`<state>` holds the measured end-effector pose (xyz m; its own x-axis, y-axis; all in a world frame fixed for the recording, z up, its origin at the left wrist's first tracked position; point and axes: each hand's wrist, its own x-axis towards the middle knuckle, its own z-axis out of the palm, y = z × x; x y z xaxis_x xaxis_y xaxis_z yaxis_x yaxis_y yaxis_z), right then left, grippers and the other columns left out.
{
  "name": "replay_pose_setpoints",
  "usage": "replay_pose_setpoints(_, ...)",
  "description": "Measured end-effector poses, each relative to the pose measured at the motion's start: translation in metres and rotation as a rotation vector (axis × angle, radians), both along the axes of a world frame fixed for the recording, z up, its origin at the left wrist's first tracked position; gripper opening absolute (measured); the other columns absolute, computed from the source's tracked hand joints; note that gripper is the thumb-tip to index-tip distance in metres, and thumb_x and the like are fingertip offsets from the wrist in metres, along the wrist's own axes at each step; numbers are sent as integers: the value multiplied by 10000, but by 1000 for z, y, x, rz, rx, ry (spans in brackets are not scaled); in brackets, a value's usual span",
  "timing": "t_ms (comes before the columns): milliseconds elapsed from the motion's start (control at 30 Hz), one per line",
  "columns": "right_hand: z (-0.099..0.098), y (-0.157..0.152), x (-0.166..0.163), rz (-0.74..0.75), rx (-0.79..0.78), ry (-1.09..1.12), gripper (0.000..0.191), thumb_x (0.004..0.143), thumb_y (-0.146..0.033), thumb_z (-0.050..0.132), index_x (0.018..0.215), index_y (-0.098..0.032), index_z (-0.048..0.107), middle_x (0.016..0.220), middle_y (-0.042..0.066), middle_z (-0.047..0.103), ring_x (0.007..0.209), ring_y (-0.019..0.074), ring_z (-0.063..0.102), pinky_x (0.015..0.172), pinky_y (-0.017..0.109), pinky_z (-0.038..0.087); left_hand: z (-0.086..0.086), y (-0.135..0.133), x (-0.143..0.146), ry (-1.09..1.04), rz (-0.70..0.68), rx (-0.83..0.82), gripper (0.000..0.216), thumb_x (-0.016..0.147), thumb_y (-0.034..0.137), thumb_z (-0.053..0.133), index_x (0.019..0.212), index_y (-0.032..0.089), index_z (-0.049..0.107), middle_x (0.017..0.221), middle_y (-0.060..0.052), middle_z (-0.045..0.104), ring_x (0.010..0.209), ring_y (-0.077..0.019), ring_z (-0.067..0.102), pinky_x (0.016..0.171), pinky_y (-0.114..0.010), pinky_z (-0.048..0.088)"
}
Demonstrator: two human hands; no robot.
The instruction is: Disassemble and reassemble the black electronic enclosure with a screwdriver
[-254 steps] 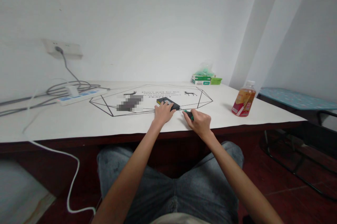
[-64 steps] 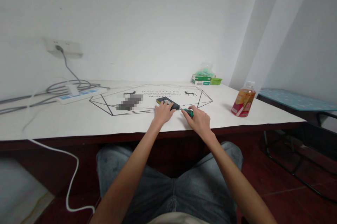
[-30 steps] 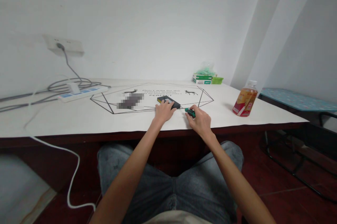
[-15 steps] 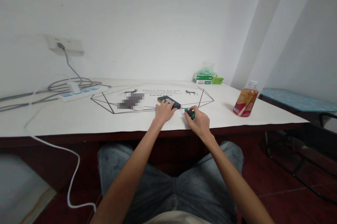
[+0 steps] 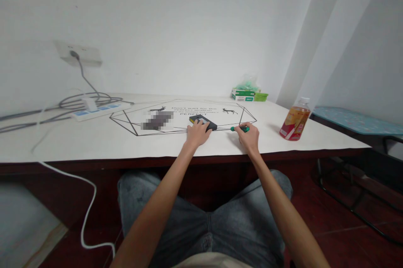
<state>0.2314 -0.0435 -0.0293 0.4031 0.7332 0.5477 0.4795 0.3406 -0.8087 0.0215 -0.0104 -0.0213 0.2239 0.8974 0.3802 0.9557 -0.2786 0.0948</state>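
A flat black box (image 5: 210,125) with a yellow label on its left side lies on the white tabletop, in front of the printed lettering. My left hand (image 5: 198,132) is laid over its near side, fingers bent on the top and holding it against the table. To the right, my right hand (image 5: 249,137) grips a green and black screwdriver (image 5: 232,129) low over the table, the green end pointing left. The screwdriver is apart from the box by a short gap. Whether the thin dark line between them is its shaft or a printed line, I cannot tell.
A blurred-out dark thing (image 5: 157,120) lies left of the box. Farther left are a power strip (image 5: 96,112) and coiled cables. An orange drink bottle (image 5: 294,120) stands at right. Green-and-white boxes (image 5: 243,94) sit at the back, and a blue-topped surface (image 5: 355,120) adjoins at right.
My right hand has moved right with the screwdriver, away from the box's right end. My left hand and the box have stayed in place.
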Motion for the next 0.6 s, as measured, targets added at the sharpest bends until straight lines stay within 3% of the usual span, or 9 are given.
replay_pose_setpoints(267,-2,2,-1,15,-51,1,209,679,-418,674,688,-214,627,564,1,607,625,205,569,650,310,419,1,-2,0,1,-10,7,448,1015,398,422,1410,265,587,1445,-143,582,1379,-369,437,1018,-613,452)
replay_pose_setpoints(600,-2,4,0,38,-58,-5,224,688,-436,652,693,-213,627,559,1,614,607,201,573,610,299,417,-1,1,0,9,4,5,457,1021,411,418,1432,280,570,1523,-140,526,1425,-373,407,1040,-615,441)
